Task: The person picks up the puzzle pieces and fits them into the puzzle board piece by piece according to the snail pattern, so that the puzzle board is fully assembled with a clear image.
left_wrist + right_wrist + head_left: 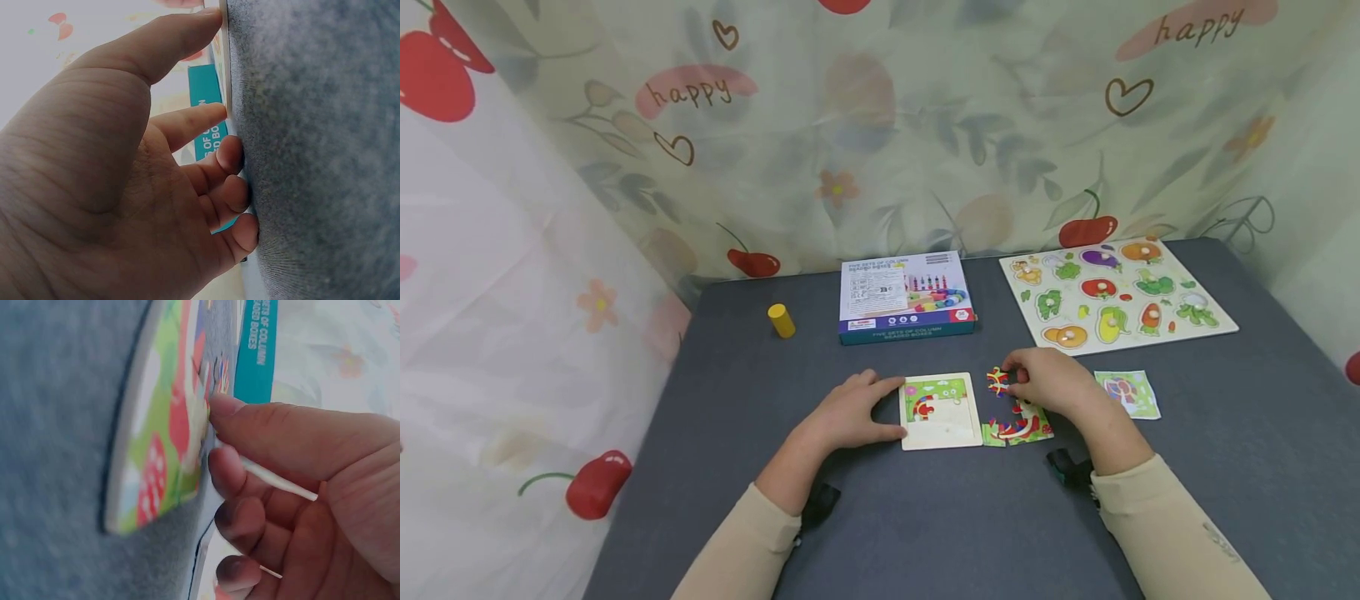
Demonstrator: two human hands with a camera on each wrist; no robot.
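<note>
A square wooden puzzle tray [943,443] lies in front of me, with a few picture pieces fitted along its top and left. My left hand [853,410] rests beside it, thumb and index finger spread and touching its left edge; the other fingertips meet the cloth in the left wrist view. To the tray's right, my right hand [1054,385] pinches a small red, yellow and blue puzzle piece [997,381] between thumb and fingers. Several joined puzzle pieces [1033,429] lie just below that hand, one edge close to the tray.
Behind the tray stands a flat toy box [906,329], with a yellow cylinder [782,322] to its left. A vegetable peg board [1202,329] lies at the back right. A small picture card [1138,396] sits right of my right hand. Printed curtains border the dark tabletop [925,533].
</note>
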